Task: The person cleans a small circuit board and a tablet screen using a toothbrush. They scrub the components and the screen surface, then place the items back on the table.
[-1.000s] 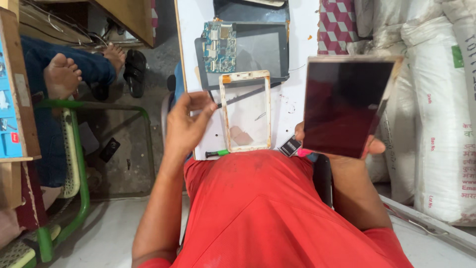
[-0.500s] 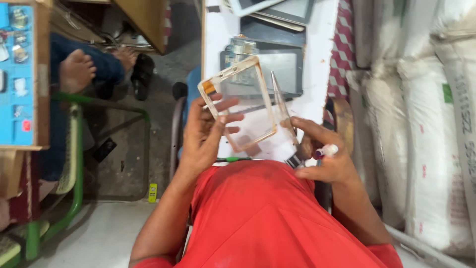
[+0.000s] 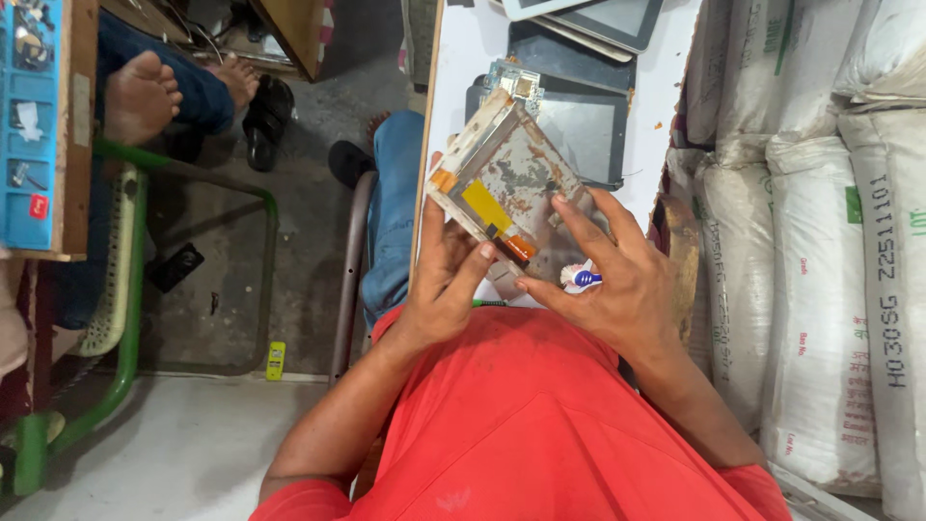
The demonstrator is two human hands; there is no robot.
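Blue tray at far left, full of small parts. Left hand now clamped on the flat panel, turned to its grey, stained back since a moment ago. Panel held up over the white table. Right hand with fingers on the panel's edge, little white-and-blue tool tucked between them.

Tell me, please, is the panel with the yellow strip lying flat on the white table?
No, the panel is lifted off the white table, gripped by the left hand with the right hand touching it.
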